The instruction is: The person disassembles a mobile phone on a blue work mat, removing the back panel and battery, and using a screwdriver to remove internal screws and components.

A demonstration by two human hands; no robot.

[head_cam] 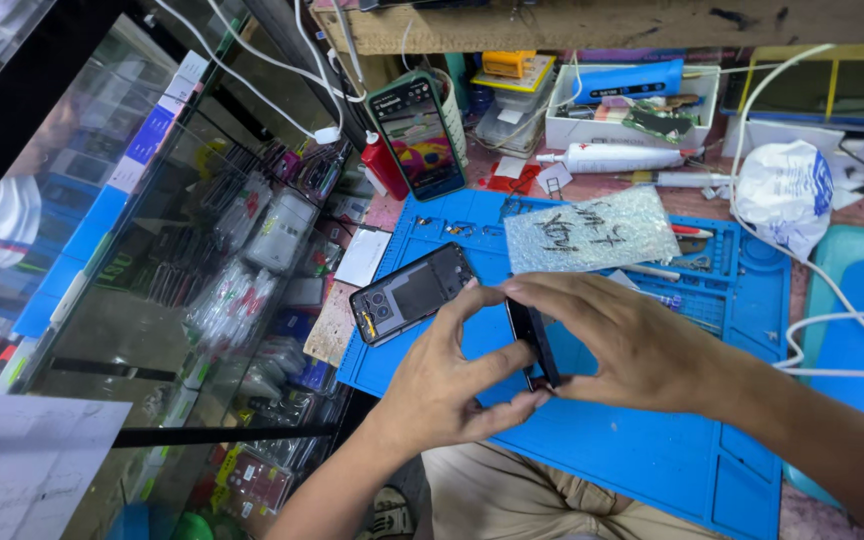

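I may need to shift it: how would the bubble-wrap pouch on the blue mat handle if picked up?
The bubble-wrap pouch lies flat and looks thin, so probably light and floppy. On the blue mat it would likely slide at a nudge. Its contents cannot be told.

We see a phone part (533, 340) held on edge between both hands over the repair mat (642, 450). Left of it on the mat lies an opened phone (412, 293); behind, a bubble-wrap bag (590, 232); another phone (419, 135) stands propped farther back.
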